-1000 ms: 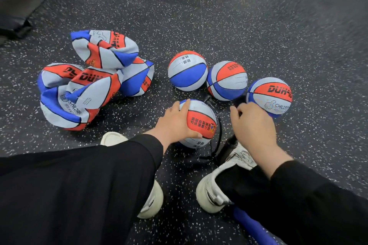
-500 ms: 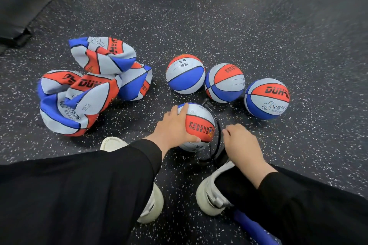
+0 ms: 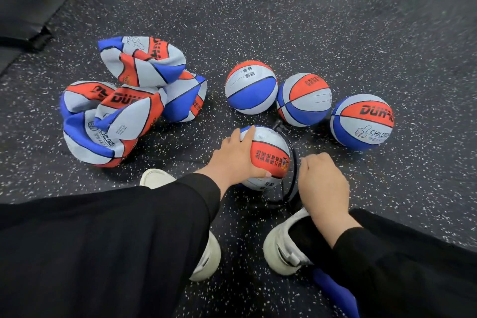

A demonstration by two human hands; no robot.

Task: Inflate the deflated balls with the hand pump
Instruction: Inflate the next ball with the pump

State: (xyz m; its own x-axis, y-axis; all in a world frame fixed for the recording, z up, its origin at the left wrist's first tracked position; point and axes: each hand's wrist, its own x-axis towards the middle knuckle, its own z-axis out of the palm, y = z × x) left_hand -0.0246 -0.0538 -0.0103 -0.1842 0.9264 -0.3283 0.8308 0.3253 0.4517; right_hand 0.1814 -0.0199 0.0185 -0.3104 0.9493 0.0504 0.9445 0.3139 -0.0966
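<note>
The left hand (image 3: 232, 160) is cupping the red, white and blue rubber ball (image 3: 268, 155), fingers curled around it; the right hand (image 3: 324, 183), at the ball's 3 o'clock, is fisted over the hidden pump top beside the black hose (image 3: 294, 160).

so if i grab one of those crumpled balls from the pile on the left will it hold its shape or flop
Probably flop: the crumpled balls are folded and creased. They likely won't roll, unlike the round balls. Their pebbled skin should grip well.
</note>
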